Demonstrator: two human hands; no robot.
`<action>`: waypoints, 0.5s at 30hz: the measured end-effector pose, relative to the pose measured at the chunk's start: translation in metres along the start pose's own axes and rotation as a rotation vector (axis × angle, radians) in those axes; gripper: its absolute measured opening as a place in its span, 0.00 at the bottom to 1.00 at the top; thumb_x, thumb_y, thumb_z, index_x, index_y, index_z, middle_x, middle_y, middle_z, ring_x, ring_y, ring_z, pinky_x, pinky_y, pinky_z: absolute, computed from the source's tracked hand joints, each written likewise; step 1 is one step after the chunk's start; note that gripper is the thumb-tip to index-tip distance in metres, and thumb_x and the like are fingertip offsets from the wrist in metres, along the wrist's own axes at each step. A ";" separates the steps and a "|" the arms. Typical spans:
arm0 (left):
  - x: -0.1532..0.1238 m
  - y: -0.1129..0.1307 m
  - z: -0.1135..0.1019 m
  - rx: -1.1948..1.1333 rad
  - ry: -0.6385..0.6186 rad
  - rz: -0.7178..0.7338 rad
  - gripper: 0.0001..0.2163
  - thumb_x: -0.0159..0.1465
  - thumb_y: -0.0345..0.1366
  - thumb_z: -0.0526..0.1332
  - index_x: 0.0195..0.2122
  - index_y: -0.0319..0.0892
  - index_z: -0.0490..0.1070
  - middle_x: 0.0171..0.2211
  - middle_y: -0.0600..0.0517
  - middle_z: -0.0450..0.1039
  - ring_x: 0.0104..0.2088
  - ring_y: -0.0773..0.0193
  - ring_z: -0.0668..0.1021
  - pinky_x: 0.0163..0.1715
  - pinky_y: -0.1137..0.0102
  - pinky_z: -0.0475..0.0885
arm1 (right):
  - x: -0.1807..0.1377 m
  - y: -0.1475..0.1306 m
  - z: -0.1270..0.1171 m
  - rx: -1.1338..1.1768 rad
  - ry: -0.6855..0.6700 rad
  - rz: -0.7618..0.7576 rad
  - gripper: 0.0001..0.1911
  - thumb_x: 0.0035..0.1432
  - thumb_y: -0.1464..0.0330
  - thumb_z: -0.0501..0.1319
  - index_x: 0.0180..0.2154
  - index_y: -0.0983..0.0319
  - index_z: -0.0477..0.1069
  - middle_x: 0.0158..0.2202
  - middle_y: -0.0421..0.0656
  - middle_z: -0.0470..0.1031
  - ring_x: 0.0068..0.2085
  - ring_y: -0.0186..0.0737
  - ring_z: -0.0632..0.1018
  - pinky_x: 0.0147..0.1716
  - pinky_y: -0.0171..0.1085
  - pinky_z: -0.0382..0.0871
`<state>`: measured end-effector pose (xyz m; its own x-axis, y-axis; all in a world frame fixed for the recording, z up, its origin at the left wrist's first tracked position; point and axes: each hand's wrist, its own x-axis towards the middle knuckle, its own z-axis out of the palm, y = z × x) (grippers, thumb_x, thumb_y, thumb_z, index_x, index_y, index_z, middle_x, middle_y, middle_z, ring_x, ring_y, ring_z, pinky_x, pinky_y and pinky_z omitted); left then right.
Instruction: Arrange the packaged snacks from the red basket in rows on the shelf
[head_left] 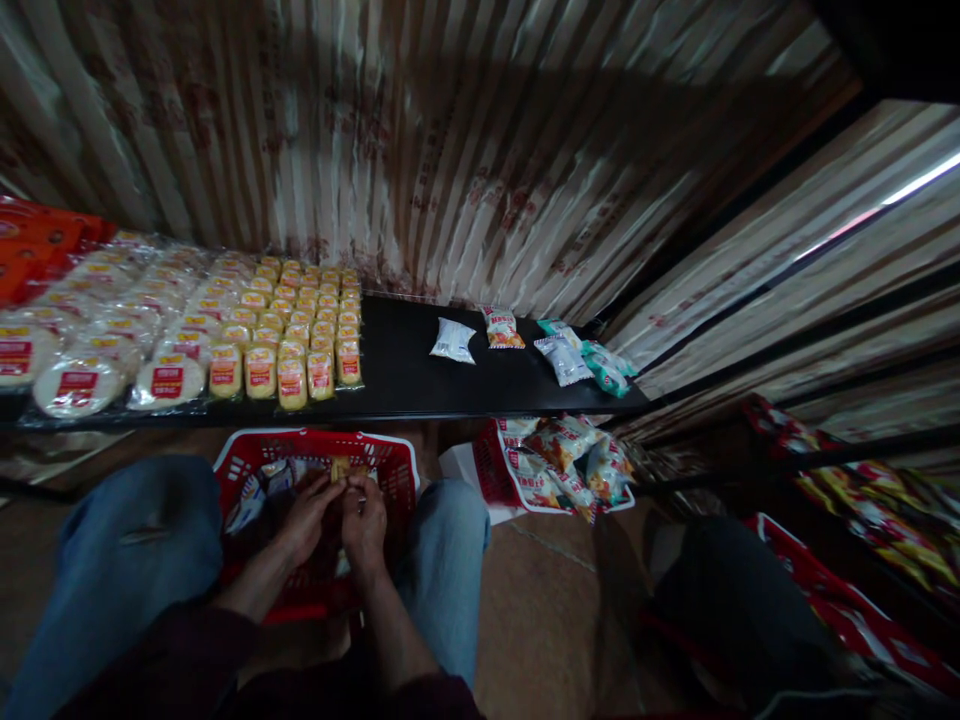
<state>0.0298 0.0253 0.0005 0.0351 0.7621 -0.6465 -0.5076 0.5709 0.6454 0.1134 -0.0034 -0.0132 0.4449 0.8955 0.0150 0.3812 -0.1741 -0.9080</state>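
- Hands are meeting over the red basket [390,452]. The left hand [304,520] and right hand [365,522] are both curling their fingertips closed on one small yellowish packet [341,468]. It is being held just above the basket's far side; the dim light is hiding the exact finger positions.
- The basket is sitting on the floor between the two denim-clad knees [127,540], probably so both hands can reach it without stretching. More wrapped items are lying loose inside it.
- Small yellow packets [300,345] are standing in tight rows on the black shelf [405,375], labels facing out, with the front row just at the edge.
- Round flat packs [112,345] are crowding the shelf to their left.
- Bare shelf is lying open between those rows and a few loose sachets [454,340] further right.
- Snack bags [570,458] are piling up in a second red basket below the shelf's right end, near the right knee and narrowing the floor there.
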 end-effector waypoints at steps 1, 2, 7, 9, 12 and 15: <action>-0.002 0.001 0.001 -0.005 -0.023 0.001 0.15 0.42 0.29 0.70 0.34 0.39 0.75 0.32 0.51 0.79 0.41 0.62 0.78 0.45 0.70 0.66 | 0.000 0.001 0.000 0.027 0.000 0.013 0.12 0.53 0.72 0.53 0.36 0.60 0.73 0.37 0.44 0.79 0.41 0.41 0.78 0.45 0.40 0.70; -0.004 0.003 0.002 -0.012 -0.052 0.005 0.15 0.42 0.29 0.70 0.34 0.39 0.75 0.31 0.51 0.79 0.40 0.61 0.78 0.44 0.70 0.67 | 0.001 0.001 0.000 0.055 0.006 0.030 0.12 0.52 0.73 0.53 0.36 0.60 0.73 0.37 0.43 0.79 0.40 0.40 0.78 0.45 0.39 0.70; -0.010 0.011 0.004 -0.074 -0.105 -0.023 0.10 0.45 0.27 0.67 0.30 0.39 0.73 0.28 0.51 0.78 0.37 0.60 0.79 0.38 0.70 0.70 | 0.003 0.007 0.002 0.201 0.026 0.204 0.12 0.49 0.70 0.56 0.38 0.61 0.72 0.35 0.42 0.79 0.35 0.38 0.78 0.40 0.37 0.72; -0.010 0.012 0.003 -0.081 -0.091 -0.025 0.08 0.47 0.25 0.65 0.29 0.39 0.73 0.28 0.52 0.78 0.36 0.61 0.79 0.36 0.71 0.70 | 0.002 0.010 0.004 0.275 0.004 0.240 0.12 0.50 0.68 0.57 0.38 0.62 0.71 0.33 0.42 0.79 0.33 0.38 0.79 0.37 0.36 0.73; -0.009 0.011 0.001 -0.089 -0.050 -0.006 0.08 0.48 0.22 0.64 0.29 0.38 0.73 0.29 0.52 0.78 0.33 0.64 0.79 0.34 0.73 0.69 | 0.001 0.013 0.006 0.342 0.002 0.227 0.13 0.51 0.65 0.57 0.39 0.62 0.71 0.32 0.42 0.79 0.32 0.38 0.79 0.36 0.37 0.73; -0.007 0.007 0.000 -0.108 -0.013 -0.007 0.07 0.50 0.21 0.63 0.29 0.37 0.73 0.28 0.51 0.77 0.31 0.66 0.78 0.35 0.74 0.69 | -0.001 0.015 0.006 0.355 -0.008 0.183 0.14 0.49 0.65 0.59 0.39 0.62 0.72 0.33 0.41 0.79 0.33 0.38 0.78 0.37 0.37 0.73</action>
<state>0.0259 0.0240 0.0100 0.0501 0.7626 -0.6449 -0.5972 0.5405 0.5927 0.1138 -0.0049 -0.0291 0.4729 0.8661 -0.1621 -0.0083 -0.1796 -0.9837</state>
